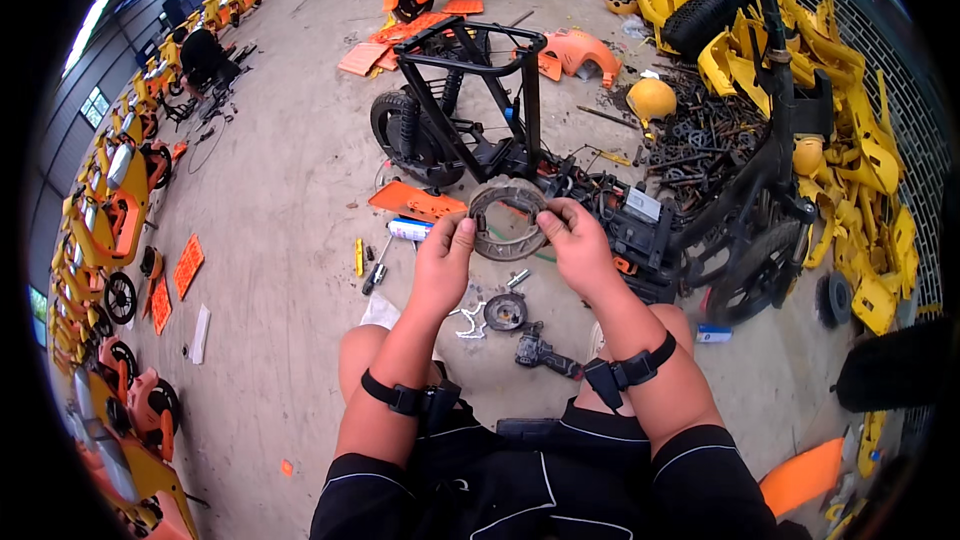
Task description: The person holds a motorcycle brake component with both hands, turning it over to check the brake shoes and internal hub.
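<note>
Between my two hands is a pair of curved brake shoes (508,248) forming a grey, worn ring. My left hand (443,260) pinches its left side with thumb and fingers, and my right hand (580,250) grips the right side. The ring is raised above the floor, in front of a stripped black scooter frame (532,100). Below it, a round dark brake plate (506,312) lies on the concrete between my legs. Beside that plate are a cordless impact wrench (545,352), a crumpled white strip (470,320) and a small metal cylinder (518,278).
Left of my hands lie a screwdriver (376,270), a yellow tool (359,257), a blue-white can (410,229) and an orange panel (415,202). Yellow body panels (870,240) and dark metal parts (700,135) pile up at right. Scooters (125,200) line the left; a person (203,58) crouches there.
</note>
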Motion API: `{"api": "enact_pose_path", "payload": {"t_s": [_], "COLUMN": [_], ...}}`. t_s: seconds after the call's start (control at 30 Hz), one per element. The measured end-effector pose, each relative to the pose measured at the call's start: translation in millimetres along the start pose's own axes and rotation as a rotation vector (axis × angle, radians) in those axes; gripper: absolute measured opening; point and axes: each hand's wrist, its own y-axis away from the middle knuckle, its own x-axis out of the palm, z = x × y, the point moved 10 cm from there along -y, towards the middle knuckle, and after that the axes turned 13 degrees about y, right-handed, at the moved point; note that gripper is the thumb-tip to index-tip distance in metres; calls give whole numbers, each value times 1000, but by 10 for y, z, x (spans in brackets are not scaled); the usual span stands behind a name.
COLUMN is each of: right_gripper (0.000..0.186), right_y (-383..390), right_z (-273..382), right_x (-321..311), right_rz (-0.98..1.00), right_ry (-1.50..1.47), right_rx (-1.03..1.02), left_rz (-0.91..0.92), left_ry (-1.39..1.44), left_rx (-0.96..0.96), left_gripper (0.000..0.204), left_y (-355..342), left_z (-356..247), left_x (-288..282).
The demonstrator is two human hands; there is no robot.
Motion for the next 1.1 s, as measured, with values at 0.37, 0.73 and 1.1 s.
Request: {"api": "enact_pose_path", "payload": {"t_s": [0.37,0.73,1.1], "right_gripper": [30,36,38], "right_y": [86,292,568], "right_z": [29,116,308], "right_x": [-95,-130,-122], "right_rz": [-60,-57,-121], "right_ry": [-122,-221,18], "right_rx": [59,123,-13], "left_rz": [53,-11,-32], "left_ry": [156,52,-360], "left_rx": [-52,78,233], "left_gripper": [38,37,32], "left_y": [66,174,286], "left_z": [-88,-229,-429], "left_x": [148,150,118]}}
